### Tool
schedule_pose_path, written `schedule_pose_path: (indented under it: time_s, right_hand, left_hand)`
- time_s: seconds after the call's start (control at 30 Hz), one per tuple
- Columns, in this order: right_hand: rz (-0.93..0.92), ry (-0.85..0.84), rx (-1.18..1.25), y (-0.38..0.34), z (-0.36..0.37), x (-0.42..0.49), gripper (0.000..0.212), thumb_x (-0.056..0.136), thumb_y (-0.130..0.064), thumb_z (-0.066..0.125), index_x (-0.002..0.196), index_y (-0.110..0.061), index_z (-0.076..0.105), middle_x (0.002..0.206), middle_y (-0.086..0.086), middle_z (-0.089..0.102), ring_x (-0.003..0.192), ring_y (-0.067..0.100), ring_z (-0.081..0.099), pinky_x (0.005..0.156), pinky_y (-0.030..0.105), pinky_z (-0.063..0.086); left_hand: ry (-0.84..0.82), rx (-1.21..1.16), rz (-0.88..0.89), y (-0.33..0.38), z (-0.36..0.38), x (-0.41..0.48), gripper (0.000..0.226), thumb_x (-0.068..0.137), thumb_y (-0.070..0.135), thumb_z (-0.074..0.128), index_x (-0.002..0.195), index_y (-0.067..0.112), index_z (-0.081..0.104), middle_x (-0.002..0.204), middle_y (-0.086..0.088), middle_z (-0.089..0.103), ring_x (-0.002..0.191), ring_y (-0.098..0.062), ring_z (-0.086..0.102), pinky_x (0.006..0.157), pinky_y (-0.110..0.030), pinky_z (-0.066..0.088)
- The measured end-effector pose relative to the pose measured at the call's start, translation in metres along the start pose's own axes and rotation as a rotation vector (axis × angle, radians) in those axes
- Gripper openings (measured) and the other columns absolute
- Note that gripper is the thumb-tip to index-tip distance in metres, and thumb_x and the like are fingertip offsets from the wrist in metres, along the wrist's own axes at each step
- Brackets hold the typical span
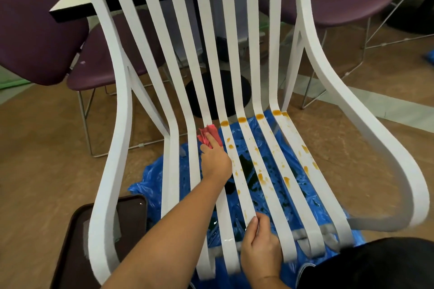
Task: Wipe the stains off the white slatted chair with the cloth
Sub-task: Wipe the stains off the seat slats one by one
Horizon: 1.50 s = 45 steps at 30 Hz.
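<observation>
While the right hand (259,244) curls round a front slat of the white slatted chair (328,73), the left hand (215,159) clamps its fingers on a crumpled red cloth (207,135) at the seat's back bend, beside orange stains (242,119).

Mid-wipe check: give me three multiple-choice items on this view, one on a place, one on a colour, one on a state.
1. Where is the cloth? A on an armrest; B on a slat at the seat's back bend; C on a tray.
2. What colour is the sheet under the chair? A green; B blue; C white.
3. What is the right hand doing? A gripping a seat slat near its front; B hanging free; C holding the cloth.
Answers: 1 B, the left hand presses it there; 2 B, blue shows between the slats; 3 A, it wraps that slat.
</observation>
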State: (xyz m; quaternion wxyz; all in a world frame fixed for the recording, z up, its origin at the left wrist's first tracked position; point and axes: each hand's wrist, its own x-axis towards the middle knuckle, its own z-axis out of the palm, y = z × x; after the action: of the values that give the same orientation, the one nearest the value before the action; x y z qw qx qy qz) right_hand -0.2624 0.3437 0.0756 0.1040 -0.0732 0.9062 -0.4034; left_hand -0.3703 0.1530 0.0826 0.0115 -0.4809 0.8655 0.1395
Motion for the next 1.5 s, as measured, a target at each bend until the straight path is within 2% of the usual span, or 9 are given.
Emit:
schedule_pose_path:
  time_s: [0.13,0.27,0.4,0.57,0.73,0.87,1.03,1.3,1.5]
  right_hand:
    - [0.006,-0.017,0.013,-0.001,-0.001,-0.002,0.022,0.103,-0.029,0.041,0.111,-0.018,0.059,0.065,0.0,0.061,0.054,0.022,0.053,0.048,0.031,0.035]
    - [0.028,-0.039,0.013,-0.001,-0.003,-0.001,0.02,0.104,-0.029,0.042,0.109,-0.019,0.058,0.063,-0.003,0.055,0.056,0.024,0.054,0.05,0.033,0.034]
    - [0.03,-0.045,0.053,-0.001,-0.003,-0.001,0.018,0.104,-0.03,0.042,0.108,-0.02,0.057,0.074,0.005,0.069,0.067,0.031,0.065,0.054,0.034,0.04]
    - [0.008,-0.017,0.046,-0.002,-0.001,-0.001,0.018,0.103,-0.026,0.044,0.109,-0.017,0.059,0.072,0.007,0.068,0.058,0.026,0.058,0.049,0.032,0.036]
    - [0.001,0.014,0.02,-0.002,0.001,-0.001,0.017,0.101,-0.025,0.046,0.107,-0.019,0.061,0.066,0.001,0.065,0.049,0.013,0.045,0.042,0.022,0.028]
    - [0.008,0.031,0.022,-0.004,-0.001,0.0,0.01,0.099,-0.021,0.052,0.101,-0.021,0.062,0.057,-0.018,0.043,0.046,0.0,0.038,0.045,0.01,0.023]
    - [-0.026,0.061,0.021,-0.003,0.0,0.001,0.007,0.095,-0.014,0.06,0.095,-0.02,0.064,0.057,-0.021,0.037,0.045,-0.007,0.033,0.044,0.004,0.018]
    - [-0.01,0.005,0.015,0.004,0.001,0.001,0.011,0.101,-0.025,0.049,0.101,-0.022,0.059,0.06,-0.016,0.045,0.049,-0.004,0.038,0.046,0.008,0.023]
    - [-0.019,-0.001,0.009,0.001,0.0,-0.001,0.011,0.102,-0.029,0.044,0.095,-0.026,0.052,0.054,-0.009,0.049,0.045,0.007,0.043,0.04,0.021,0.022]
  left_hand:
    - [-0.028,-0.083,0.007,-0.01,-0.005,-0.049,0.093,0.1,0.018,0.054,0.157,0.012,-0.019,0.143,-0.024,0.038,0.101,-0.029,0.062,0.081,-0.035,0.055]
    - [-0.055,-0.263,0.038,-0.03,-0.005,-0.115,0.087,0.105,0.025,0.045,0.155,0.025,-0.027,0.141,-0.015,0.038,0.09,-0.021,0.061,0.078,-0.033,0.056]
    - [-0.079,-0.359,0.069,-0.043,-0.002,-0.15,0.076,0.108,0.034,0.032,0.154,0.032,-0.028,0.153,-0.014,0.028,0.092,-0.018,0.061,0.077,-0.031,0.054]
    - [-0.104,-0.222,0.061,-0.029,-0.007,-0.109,0.088,0.104,0.018,0.046,0.156,0.016,-0.024,0.158,-0.019,0.02,0.111,-0.027,0.058,0.089,-0.035,0.054]
    - [-0.14,-0.291,-0.006,-0.009,-0.019,-0.033,0.087,0.102,0.019,0.048,0.159,0.018,-0.018,0.153,-0.022,0.026,0.114,-0.038,0.057,0.097,-0.049,0.051]
    - [-0.175,-0.231,-0.03,0.006,-0.022,0.023,0.091,0.099,0.012,0.053,0.159,0.016,-0.014,0.159,-0.023,0.016,0.121,-0.041,0.053,0.097,-0.049,0.048]
    - [-0.146,-0.235,-0.065,0.015,-0.023,0.068,0.081,0.103,0.015,0.046,0.158,0.005,-0.013,0.16,-0.031,0.011,0.132,-0.047,0.045,0.105,-0.049,0.043]
    - [-0.176,-0.527,-0.121,0.001,-0.024,0.069,0.067,0.108,0.025,0.037,0.16,0.008,-0.001,0.152,-0.024,0.04,0.13,-0.042,0.051,0.102,-0.044,0.046]
    - [-0.269,-0.642,-0.213,-0.013,-0.026,-0.009,0.063,0.11,0.037,0.029,0.161,0.017,-0.001,0.147,-0.019,0.048,0.123,-0.038,0.058,0.097,-0.045,0.051]
